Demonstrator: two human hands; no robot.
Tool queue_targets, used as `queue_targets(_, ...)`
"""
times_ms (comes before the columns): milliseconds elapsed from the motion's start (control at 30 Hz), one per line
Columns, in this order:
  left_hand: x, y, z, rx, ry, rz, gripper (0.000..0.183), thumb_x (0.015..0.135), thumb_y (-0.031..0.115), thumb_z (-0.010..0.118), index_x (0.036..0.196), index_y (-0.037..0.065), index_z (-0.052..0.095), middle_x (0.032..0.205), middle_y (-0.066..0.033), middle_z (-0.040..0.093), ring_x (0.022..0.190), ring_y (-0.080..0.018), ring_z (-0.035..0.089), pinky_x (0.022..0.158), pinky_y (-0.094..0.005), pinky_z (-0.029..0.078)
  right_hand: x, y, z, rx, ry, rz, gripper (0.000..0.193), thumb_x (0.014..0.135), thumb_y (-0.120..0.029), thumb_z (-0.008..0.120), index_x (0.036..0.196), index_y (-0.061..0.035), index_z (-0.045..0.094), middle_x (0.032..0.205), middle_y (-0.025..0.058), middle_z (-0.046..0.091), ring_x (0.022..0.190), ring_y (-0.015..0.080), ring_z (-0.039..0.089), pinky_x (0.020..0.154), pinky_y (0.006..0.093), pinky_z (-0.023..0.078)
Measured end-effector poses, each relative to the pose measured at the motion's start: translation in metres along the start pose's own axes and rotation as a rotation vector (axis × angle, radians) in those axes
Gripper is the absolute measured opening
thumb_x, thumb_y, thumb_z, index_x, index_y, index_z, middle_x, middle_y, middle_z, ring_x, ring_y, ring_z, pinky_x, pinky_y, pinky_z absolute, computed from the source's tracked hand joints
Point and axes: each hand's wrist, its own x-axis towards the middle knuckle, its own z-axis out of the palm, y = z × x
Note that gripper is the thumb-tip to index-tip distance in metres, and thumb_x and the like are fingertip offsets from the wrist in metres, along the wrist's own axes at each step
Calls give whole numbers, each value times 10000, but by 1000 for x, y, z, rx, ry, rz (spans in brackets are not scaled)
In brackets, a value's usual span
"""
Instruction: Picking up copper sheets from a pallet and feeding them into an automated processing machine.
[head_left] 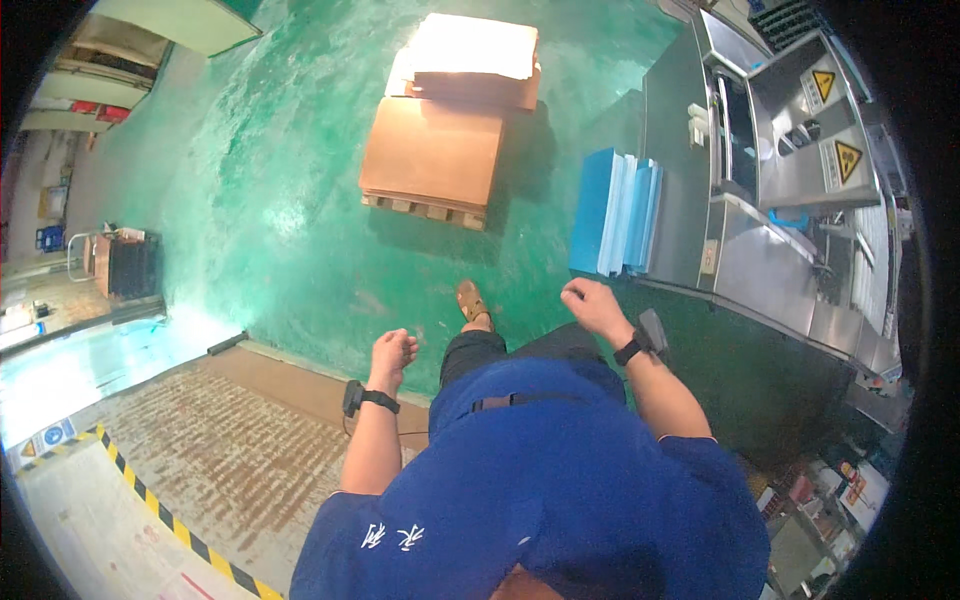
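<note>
My left hand (393,358) hangs in front of my body with its fingers loosely curled in; nothing shows in it. My right hand (594,302) is also curled closed, knuckles up, with no object in it. It is nearest to a bundle of blue sheets (618,212) standing upright against a grey machine cabinet (676,160); a gap remains between them. Farther ahead, a stack of brown cardboard sheets (432,150) lies on a wooden pallet (424,210), with a second brightly lit stack (476,48) behind it. Both wrists carry black straps.
Green floor (290,170) surrounds the pallet. Along the right runs a metal machine (765,250) with yellow warning signs. At the lower left, yellow-black tape (170,515) edges a surface beside a worn brown floor area (230,430). A dark box-like cart (130,268) stands at left.
</note>
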Motion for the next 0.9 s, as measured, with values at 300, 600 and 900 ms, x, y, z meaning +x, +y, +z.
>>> queue_targets(300,93,158,-39,61,112,93,294,1008,243,593,1185,9,596,950,-81,687,820,-194,672,723,-338,545,100,-55,-6,0,-41,64,295,914,-276,623,1037,-20,704,1004,203,721,953,377,692,848,443,541)
queue_targets(600,124,202,27,-19,92,2,293,1014,241,588,1189,7,604,974,-87,690,838,-195,673,716,-327,553,286,-35,-56,-97,-20,44,314,915,-310,631,1013,-23,713,978,190,730,947,375,693,843,448,540)
queue_targets(900,311,317,-35,5,55,38,164,990,186,578,1038,35,623,936,-62,682,811,-174,660,693,-316,543,462,-33,-115,536,253,457,244,967,-300,636,997,-64,688,860,22,671,775,131,633,653,310,497)
